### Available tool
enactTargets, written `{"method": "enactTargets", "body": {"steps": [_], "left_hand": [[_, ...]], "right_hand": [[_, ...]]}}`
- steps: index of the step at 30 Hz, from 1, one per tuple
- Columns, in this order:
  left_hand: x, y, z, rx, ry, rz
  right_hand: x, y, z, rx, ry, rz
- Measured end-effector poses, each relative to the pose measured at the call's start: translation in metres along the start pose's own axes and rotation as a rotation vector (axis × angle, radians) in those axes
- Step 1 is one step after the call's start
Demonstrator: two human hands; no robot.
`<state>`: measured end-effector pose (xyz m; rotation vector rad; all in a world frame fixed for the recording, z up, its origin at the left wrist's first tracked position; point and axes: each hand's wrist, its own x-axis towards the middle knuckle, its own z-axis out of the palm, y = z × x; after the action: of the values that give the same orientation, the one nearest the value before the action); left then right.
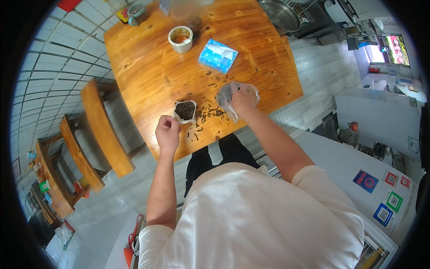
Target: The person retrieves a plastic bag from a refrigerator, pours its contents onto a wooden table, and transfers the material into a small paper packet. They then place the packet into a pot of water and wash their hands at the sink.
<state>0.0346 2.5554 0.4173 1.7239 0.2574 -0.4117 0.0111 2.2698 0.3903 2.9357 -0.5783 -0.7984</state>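
Observation:
My left hand [168, 132] pinches the near-left corner of a small white pouch [194, 118]. The pouch stands with its mouth up, full of dark dried flakes [185, 110] that look like loose tea or shredded leaves. To the right, my right hand [244, 101] reaches into the mouth of a clear plastic bag [224, 97] lying on the wooden table [151, 74]. Its fingertips are hidden, so what they hold cannot be told. Loose dark strips [210, 112] are scattered on the wood between pouch and bag, with more beyond the bag.
Beyond my hands are a blue tissue pack [218, 60], a white tub [181, 47] with orange-brown residue and a dark jar [194, 25]. A lidded cup [136, 13] stands far left. Wooden benches [100, 124] line the left; a large metal pot [280, 15] sits beyond the right corner.

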Motion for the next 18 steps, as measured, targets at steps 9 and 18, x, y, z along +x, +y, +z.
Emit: {"method": "enactTargets", "body": {"steps": [9, 18], "left_hand": [[0.003, 0.003, 0.0, 0.013, -0.005, -0.037], [0.005, 0.015, 0.008, 0.063, -0.051, -0.023]], "right_hand": [[0.005, 0.013, -0.009, 0.349, -0.074, -0.034], [-0.033, 0.046, -0.054, 0.62, -0.039, -0.065]]}}
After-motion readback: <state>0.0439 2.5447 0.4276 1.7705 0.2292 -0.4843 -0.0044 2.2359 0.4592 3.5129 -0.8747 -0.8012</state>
